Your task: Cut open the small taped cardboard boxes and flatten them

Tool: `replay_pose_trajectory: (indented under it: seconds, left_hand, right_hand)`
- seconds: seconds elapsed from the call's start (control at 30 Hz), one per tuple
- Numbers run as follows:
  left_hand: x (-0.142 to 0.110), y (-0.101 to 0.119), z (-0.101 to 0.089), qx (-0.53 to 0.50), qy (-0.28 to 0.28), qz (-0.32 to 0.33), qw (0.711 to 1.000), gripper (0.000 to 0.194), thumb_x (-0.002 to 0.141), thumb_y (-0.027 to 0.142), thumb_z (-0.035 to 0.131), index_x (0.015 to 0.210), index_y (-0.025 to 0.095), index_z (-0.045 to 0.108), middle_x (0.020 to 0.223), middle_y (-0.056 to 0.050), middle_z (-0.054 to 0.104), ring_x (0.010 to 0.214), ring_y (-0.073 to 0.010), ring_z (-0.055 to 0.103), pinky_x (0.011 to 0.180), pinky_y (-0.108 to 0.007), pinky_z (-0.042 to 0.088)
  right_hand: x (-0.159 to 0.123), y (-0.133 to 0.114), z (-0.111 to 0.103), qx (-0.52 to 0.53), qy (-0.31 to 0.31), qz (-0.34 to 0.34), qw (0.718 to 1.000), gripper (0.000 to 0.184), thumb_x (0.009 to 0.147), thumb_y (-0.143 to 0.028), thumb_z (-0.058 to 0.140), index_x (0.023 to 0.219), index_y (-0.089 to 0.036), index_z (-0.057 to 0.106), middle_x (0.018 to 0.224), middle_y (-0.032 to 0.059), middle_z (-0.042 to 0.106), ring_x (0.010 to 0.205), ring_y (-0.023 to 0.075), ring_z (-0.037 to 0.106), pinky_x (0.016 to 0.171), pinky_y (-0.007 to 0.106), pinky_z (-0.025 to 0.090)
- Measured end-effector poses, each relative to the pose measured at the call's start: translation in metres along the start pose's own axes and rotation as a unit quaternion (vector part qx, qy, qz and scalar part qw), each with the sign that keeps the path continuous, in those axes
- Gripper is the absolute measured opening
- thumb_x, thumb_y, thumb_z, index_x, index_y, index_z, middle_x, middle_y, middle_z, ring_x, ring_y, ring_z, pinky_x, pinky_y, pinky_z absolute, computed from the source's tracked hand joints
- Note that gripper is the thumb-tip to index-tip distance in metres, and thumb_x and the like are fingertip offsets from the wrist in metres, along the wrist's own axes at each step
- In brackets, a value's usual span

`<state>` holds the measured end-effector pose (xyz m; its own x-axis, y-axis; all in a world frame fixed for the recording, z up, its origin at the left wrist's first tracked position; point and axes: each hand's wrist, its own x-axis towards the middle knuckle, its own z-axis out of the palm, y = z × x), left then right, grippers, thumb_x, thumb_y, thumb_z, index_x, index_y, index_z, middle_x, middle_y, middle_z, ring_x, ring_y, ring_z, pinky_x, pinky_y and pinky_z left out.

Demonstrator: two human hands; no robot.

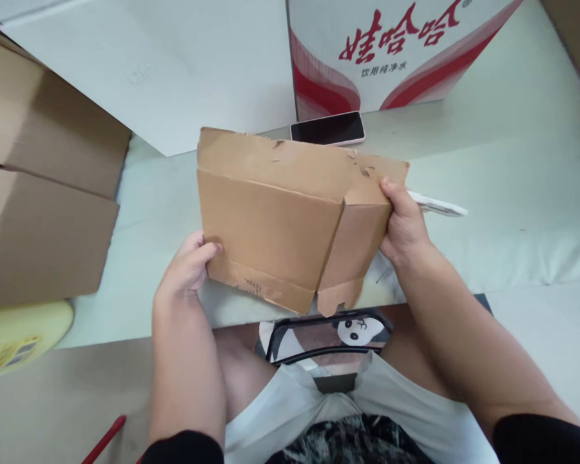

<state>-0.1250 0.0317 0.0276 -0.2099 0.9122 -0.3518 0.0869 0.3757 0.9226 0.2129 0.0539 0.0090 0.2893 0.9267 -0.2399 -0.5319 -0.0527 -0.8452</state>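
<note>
A brown cardboard box (270,225), partly unfolded with creased flaps and torn edges, is held up over the table's front edge. My left hand (186,264) grips its lower left edge, thumb on the near face. On the other side, my right hand (406,219) clasps the upper right part, its thumb on top by a small torn spot. The fingers of both hands are mostly hidden behind the cardboard. Something flat and white (437,204) sticks out beyond my right hand; I cannot tell what it is or whether that hand touches it.
A phone (328,129) lies behind the cardboard, against a white box with red lettering (391,58). Another large white box (149,64) stands at the back left. Brown cardboard (43,238) and a yellow object (24,332) are at the left. The table (502,238) has a pale green cover.
</note>
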Motion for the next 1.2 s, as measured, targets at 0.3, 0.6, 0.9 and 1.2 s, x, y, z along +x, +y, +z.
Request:
replay_pose_trajectory:
  seconds: [0.3, 0.6, 0.9, 1.2]
  left_hand:
    - [-0.003, 0.012, 0.012, -0.03, 0.052, -0.01, 0.998, 0.094, 0.025, 0.07, 0.104, 0.094, 0.016, 0.072, 0.086, -0.009, 0.082, 0.077, -0.0234, 0.075, 0.065, -0.029, 0.059]
    - [-0.002, 0.013, 0.019, -0.073, 0.126, 0.03, 0.989, 0.085, 0.022, 0.059, 0.109, 0.087, 0.014, 0.075, 0.083, -0.004, 0.083, 0.069, -0.0149, 0.072, 0.063, -0.024, 0.061]
    - [0.001, 0.003, 0.016, -0.021, 0.103, 0.029, 0.994, 0.068, 0.043, 0.058, 0.104, 0.091, 0.019, 0.074, 0.09, -0.008, 0.083, 0.078, -0.0247, 0.078, 0.065, -0.032, 0.065]
    - [-0.004, 0.003, 0.021, 0.056, 0.001, 0.005, 0.998, 0.067, 0.045, 0.057, 0.101, 0.093, 0.021, 0.072, 0.087, -0.008, 0.082, 0.085, -0.0309, 0.08, 0.068, -0.036, 0.066]
  right_hand:
    - [0.008, 0.013, -0.013, -0.152, -0.021, -0.1, 0.983, 0.042, 0.085, -0.064, 0.077, 0.099, -0.027, 0.066, 0.097, 0.0009, 0.074, 0.094, 0.0235, 0.072, 0.087, 0.042, 0.062]
    - [0.003, 0.005, -0.02, -0.417, 0.028, -0.38, 0.825, 0.025, 0.094, -0.03, 0.064, 0.108, -0.03, 0.043, 0.138, 0.0128, 0.064, 0.137, 0.0301, 0.063, 0.114, 0.058, 0.047]
    - [0.006, 0.017, -0.016, -0.56, -0.082, -0.381, 0.731, 0.021, 0.089, -0.025, 0.062, 0.107, -0.029, 0.051, 0.133, 0.0126, 0.076, 0.125, 0.0379, 0.07, 0.105, 0.062, 0.051]
    - [0.005, 0.013, -0.011, -0.565, -0.103, -0.312, 0.757, 0.021, 0.088, -0.028, 0.059, 0.105, -0.029, 0.047, 0.131, 0.0154, 0.079, 0.118, 0.0366, 0.076, 0.101, 0.06, 0.056]
